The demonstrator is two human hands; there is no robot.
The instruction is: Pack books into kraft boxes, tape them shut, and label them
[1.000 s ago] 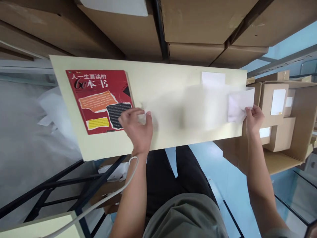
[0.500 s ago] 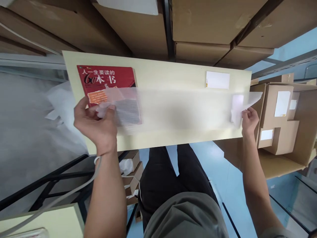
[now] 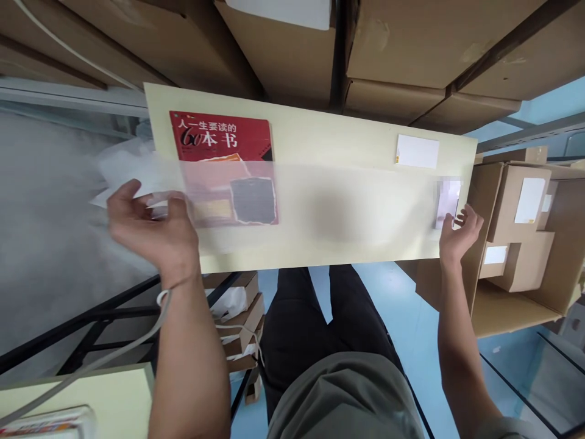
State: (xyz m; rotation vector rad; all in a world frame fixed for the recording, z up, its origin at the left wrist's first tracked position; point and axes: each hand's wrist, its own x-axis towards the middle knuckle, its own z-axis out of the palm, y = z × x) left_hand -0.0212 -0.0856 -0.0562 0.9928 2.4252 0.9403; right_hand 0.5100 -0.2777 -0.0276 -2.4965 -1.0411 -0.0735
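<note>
A red paperback book [image 3: 249,137] with white Chinese lettering lies at the left of the pale tabletop [image 3: 320,131]. A long translucent wrapping sheet [image 3: 329,207] stretches across the lower part of the book and along the table toward the right. My left hand [image 3: 153,231], left of the book, has its fingers curled round the sheet's left end. At the table's right end my right hand [image 3: 458,235] has its fingers apart, with nothing visible in them. Just beyond its thumb lies a small pale purple object [image 3: 446,201], blurred; whether they touch I cannot tell.
A white label card [image 3: 417,151] lies at the table's back right. Brown cartons [image 3: 402,42] line the back edge. An open cardboard box [image 3: 516,305] with smaller boxes stands at right. Crumpled white wrapping [image 3: 132,161] is at left. A cable [image 3: 109,360] hangs by my left wrist.
My left hand has moved left, drawing the sheet out flatter over the book. My right hand has let go of the sheet's raised right corner, and its fingers have spread.
</note>
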